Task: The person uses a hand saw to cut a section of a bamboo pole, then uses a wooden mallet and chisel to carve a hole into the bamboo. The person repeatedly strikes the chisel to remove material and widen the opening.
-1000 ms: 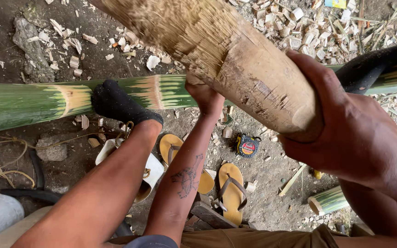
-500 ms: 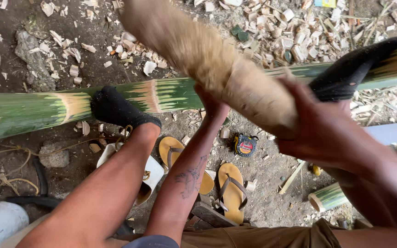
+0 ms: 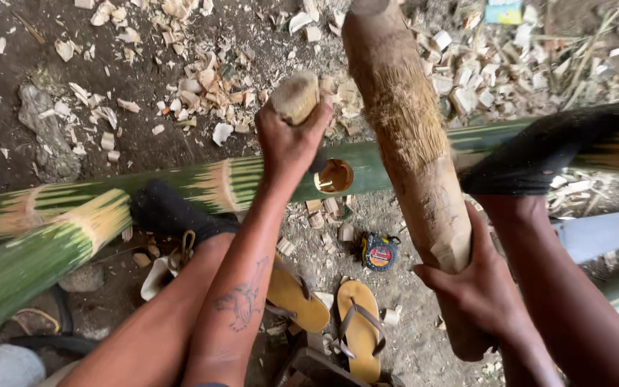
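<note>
head view showed the left hand [image 3: 291, 140] closed around a chisel handle [image 3: 296, 95] at the hole [image 3: 334, 175] in the green bamboo pole [image 3: 238, 183]. the right hand [image 3: 478, 287] gripped a wooden mallet [image 3: 410, 143] firmly. a good strike probably needed the chisel steady and upright.

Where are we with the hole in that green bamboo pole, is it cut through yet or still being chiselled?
Done: a round hole is open in the green bamboo pole, with wood chips scattered behind it. In hand: the left hand grips a tool handle set at the hole's edge; the right hand holds a wooden mallet, raised. Left: the rim looks rough. Depth cannot be judged.
</note>
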